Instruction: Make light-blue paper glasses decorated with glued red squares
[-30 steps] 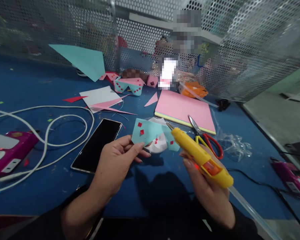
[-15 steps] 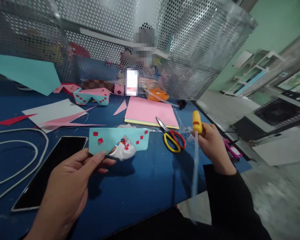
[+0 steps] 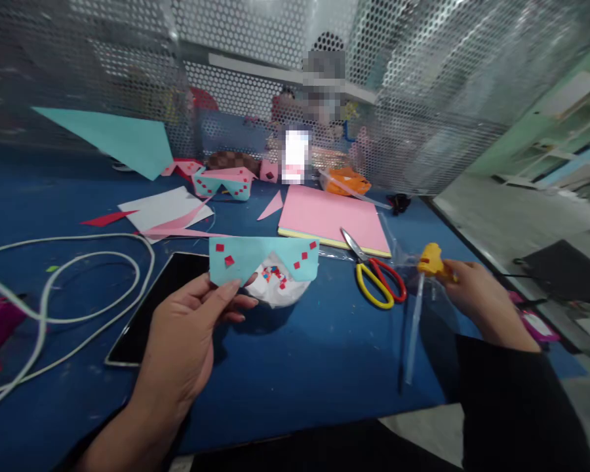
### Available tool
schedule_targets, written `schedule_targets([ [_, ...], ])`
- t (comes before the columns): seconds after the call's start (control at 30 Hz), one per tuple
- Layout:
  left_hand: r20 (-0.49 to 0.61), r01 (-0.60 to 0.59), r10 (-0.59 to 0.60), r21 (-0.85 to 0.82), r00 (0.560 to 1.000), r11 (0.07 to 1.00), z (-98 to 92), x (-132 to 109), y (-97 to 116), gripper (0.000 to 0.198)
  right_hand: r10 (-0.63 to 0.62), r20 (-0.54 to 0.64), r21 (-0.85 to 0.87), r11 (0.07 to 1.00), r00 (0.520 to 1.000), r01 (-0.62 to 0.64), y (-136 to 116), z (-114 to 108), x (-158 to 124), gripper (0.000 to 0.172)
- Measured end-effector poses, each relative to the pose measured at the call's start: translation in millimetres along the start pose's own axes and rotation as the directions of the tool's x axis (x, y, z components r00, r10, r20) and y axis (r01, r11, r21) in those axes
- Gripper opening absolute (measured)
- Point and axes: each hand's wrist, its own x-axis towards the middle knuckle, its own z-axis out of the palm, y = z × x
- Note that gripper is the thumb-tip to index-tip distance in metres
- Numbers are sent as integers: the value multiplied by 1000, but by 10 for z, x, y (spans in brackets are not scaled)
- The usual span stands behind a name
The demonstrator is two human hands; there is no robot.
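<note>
Lighting moderate, dimmer toward the far left corner of the desk (image 3: 295, 383). Soft shadows lie beside the left hand (image 3: 187, 324) and toward the right edge. Beyond the far edge, perforated panel (image 3: 423, 85) shows glare, stretched and blurred sideways; screen (image 3: 295, 154) overexposed, pixelated.

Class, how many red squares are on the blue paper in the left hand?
5 red squares: two toward the picture's left end of the blue paper, three slanting up toward its other end. The left hand may hide more.
</note>
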Motion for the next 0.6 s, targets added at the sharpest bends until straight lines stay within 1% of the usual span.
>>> schedule_targets([
  [0.07, -16, -4, 3, -21, 1000, 1000, -8, 4, -2, 14, 6, -45, -10, 1000, 999, -7, -16, -100, -45, 26],
  [0.1, -24, -1, 1, -32, 1000, 999, -13, 4, -1, 15, 3, -100, -15, 1000, 995, -5, -60, -167, -72, 31],
  [0.13, -39, 1, -2, -45, 999, 999, -18, 2, 1, 16, -21, -201, -3, 1000, 979, 21, -134, -248, -103, 33],
  [0.2, -62, 6, -10, -70, 998, 998, -28, -1, 4, 19, -134, -338, 79, 982, 932, 169, -379, -440, -175, 34],
  [0.23, -70, 7, -12, -80, 997, 997, -33, -2, 5, 21, -208, -368, 133, 953, 906, 273, -545, -543, -211, 34],
  [0.27, -76, 3, -10, -88, 997, 996, -38, -2, 5, 21, -329, -375, 176, 893, 867, 415, -729, -640, -243, 35],
  [0.3, -82, -1, -7, -96, 997, 995, -42, 0, 5, 21, -424, -357, 201, 835, 832, 512, -925, -724, -266, 32],
  [0.33, -86, -3, -6, -102, 996, 995, -46, 2, 3, 20, -528, -355, 222, 754, 771, 619, -1122, -789, -278, 28],
  [0.37, -92, -3, -7, -109, 996, 994, -48, 6, 2, 19, -630, -353, 247, 650, 692, 718, -1312, -831, -275, 24],
  [0.4, -100, 1, -13, -116, 995, 993, -49, 9, 0, 17, -717, -355, 267, 537, 599, 801, -1491, -848, -257, 23],
  [0.43, -109, 7, -20, -123, 994, 992, -49, 13, 0, 16, -783, -326, 268, 461, 530, 846, -1654, -841, -226, 22],
  [0.5, -130, 20, -38, -137, 991, 990, -50, 17, 2, 13, -890, -217, 281, 336, 400, 899, -1928, -770, -133, 23],
  [0.53, -140, 23, -43, -142, 989, 990, -51, 17, 6, 13, -922, -163, 278, 299, 351, 913, -2041, -717, -80, 25],
  [0.6, -169, 21, -47, -153, 985, 988, -55, 18, 18, 10, -959, -62, 256, 254, 278, 933, -2224, -602, 20, 25],
])
